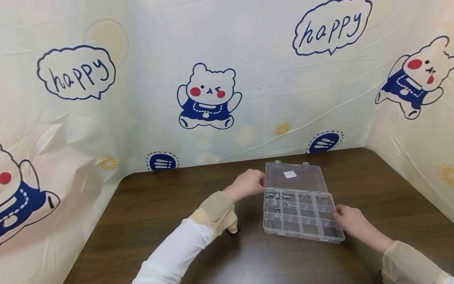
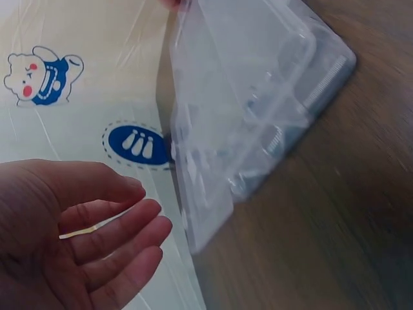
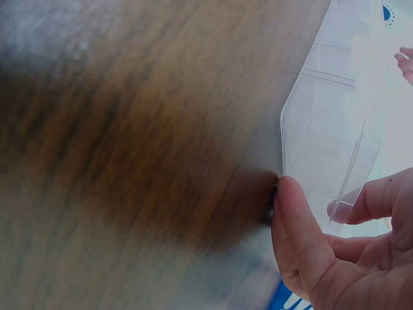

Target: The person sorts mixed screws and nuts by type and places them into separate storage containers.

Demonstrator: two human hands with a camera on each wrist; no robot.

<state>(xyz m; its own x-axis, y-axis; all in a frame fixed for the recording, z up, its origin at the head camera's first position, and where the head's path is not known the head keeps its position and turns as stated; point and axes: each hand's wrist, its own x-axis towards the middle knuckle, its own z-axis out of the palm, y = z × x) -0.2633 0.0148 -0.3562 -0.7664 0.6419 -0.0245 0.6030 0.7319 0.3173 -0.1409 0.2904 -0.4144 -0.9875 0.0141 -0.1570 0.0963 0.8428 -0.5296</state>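
**Spill risk from support on one side only**

The clear compartment box (image 1: 301, 236) rests on the surface (image 1: 142, 213), lid (image 1: 304, 179) folded back. The right hand (image 1: 354, 223) pinches its right edge; the left hand (image 1: 249, 182), near the box's left side, holds nothing, its fingers (image 2: 122, 227) loosely bent. A one-sided lift would probably tilt the box, sliding small metal fasteners (image 1: 271, 195) across the dividers (image 1: 299, 217).

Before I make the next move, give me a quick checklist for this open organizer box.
1. Lid open: ok, folded back from the organizer box.
2. Box held: ok, the right hand grips its right side.
3. Left hand free: ok, holding nothing.
4. Metal fasteners inside compartments: ok for those visible, in the two left columns.
5. Fasteners sorted by type: cannot tell, too small.
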